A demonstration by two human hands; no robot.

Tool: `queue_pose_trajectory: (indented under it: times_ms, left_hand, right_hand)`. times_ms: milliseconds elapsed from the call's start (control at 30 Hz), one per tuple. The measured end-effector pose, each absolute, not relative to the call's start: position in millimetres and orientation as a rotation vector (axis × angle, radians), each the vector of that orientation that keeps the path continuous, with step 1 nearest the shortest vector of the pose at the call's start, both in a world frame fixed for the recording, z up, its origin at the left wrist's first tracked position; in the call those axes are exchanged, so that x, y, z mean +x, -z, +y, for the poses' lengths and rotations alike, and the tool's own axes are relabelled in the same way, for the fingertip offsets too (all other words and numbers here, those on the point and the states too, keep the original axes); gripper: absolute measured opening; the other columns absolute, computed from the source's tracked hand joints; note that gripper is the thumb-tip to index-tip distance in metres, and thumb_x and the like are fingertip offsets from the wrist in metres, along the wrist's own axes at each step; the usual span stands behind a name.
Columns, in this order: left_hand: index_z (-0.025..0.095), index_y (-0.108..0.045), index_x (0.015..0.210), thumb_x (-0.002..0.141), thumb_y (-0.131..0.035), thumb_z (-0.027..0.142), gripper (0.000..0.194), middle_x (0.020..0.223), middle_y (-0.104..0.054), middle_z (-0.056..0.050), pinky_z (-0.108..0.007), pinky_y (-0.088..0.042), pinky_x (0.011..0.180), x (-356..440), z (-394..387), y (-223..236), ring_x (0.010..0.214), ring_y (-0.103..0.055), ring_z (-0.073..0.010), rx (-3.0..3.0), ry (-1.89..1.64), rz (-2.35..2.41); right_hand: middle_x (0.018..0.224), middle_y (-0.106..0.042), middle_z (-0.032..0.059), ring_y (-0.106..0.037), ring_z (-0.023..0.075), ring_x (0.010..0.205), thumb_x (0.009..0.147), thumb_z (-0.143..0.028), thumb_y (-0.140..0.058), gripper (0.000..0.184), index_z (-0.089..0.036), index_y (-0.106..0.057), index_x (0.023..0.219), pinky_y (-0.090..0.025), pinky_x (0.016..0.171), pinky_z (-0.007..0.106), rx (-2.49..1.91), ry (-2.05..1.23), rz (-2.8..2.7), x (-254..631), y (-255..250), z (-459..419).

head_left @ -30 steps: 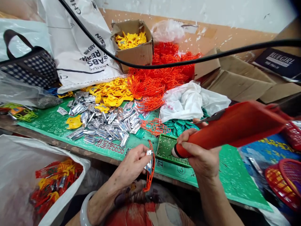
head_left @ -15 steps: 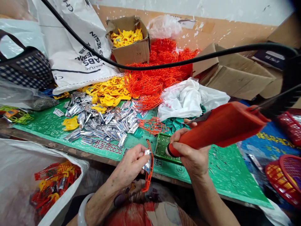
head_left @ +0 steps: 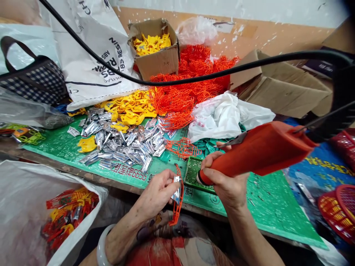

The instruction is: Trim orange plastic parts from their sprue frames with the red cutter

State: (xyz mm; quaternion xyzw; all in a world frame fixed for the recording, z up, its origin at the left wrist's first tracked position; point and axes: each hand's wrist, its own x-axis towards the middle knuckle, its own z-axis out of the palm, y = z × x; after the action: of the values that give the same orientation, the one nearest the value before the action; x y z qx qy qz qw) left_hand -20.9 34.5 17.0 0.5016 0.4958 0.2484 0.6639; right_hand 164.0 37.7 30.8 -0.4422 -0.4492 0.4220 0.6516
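Note:
My left hand (head_left: pixel 159 194) pinches an orange plastic frame (head_left: pixel 179 207) together with a shiny silver plate (head_left: pixel 176 188) lying against it. The frame stands on edge, above my lap at the table's front. In my right hand (head_left: pixel 229 184) is a red electric screwdriver (head_left: pixel 257 151), fingers wrapped around its front end. Its tip points down and left over a small green basket (head_left: pixel 191 171), and what lies at the tip is hidden. Another flat orange frame (head_left: pixel 184 147) rests on the table just behind the basket.
Silver plates (head_left: pixel 127 144), yellow parts (head_left: pixel 133 105) and orange frames (head_left: pixel 177 98) lie heaped behind my hands. A cardboard box (head_left: pixel 156 66) of yellow parts stands at the back. A white sack (head_left: pixel 97 199) with assembled pieces is front left. A black cable (head_left: pixel 172 82) crosses the view.
The view has shifted slightly, so the scene sits a little further right. Both hands keep their grips, and the screwdriver and orange frame stay almost where they were.

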Motion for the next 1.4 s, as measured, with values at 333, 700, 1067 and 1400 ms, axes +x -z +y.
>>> queue_pose_trajectory:
  times_ms: [333, 700, 1067, 1400]
  left_hand:
    - [0.020, -0.053, 0.083, 0.083, -0.057, 0.034, 0.014, 0.057, -0.046, 0.009, -0.020, -0.039, 0.047, -19.2, 34.6, -17.7, 0.048, -0.044, -0.0092, 1.197, -0.591, 1.148]
    - [0.019, -0.055, 0.084, 0.082, -0.059, 0.037, 0.019, 0.061, -0.050, 0.006, -0.023, -0.030, 0.050, -20.3, 32.1, -10.5, 0.053, -0.046, -0.0112, 1.198, -0.623, 1.123]
    - [0.018, -0.056, 0.082, 0.080, -0.058, 0.039, 0.021, 0.062, -0.047, 0.006, -0.024, -0.032, 0.051, -19.7, 30.3, -16.8, 0.056, -0.044, -0.0124, 1.224, -0.625, 1.140]
    - [0.021, -0.047, 0.075, 0.078, -0.058, 0.037, 0.020, 0.063, -0.039, 0.006, -0.024, -0.029, 0.051, -19.1, 30.6, -13.8, 0.057, -0.037, -0.0116, 1.219, -0.649, 1.124]
  right_hand:
    - [0.069, -0.061, -0.0053, -0.058, 0.0140, 0.063, 0.066, -0.010, -0.072, 0.030, -0.028, -0.064, 0.088, -0.053, 0.062, 0.031, -0.797, -1.046, -0.919, 163.5, -81.9, 31.9]
    - [0.071, -0.062, -0.0045, -0.060, 0.0121, 0.064, 0.068, -0.024, -0.083, 0.020, -0.026, -0.068, 0.081, -0.054, 0.065, 0.028, -0.689, -1.316, -0.981, 137.2, -96.9, 23.4]
    - [0.069, -0.059, -0.0050, -0.056, 0.0137, 0.060, 0.061, -0.014, -0.075, 0.032, -0.025, -0.065, 0.090, -0.051, 0.059, 0.031, -0.747, -1.306, -0.968, 129.9, -93.4, 25.3]
    - [0.072, -0.060, -0.0045, -0.059, 0.0149, 0.066, 0.066, -0.018, -0.077, 0.029, -0.025, -0.062, 0.090, -0.051, 0.066, 0.033, -0.766, -1.284, -1.065, 130.1, -87.5, 23.5]
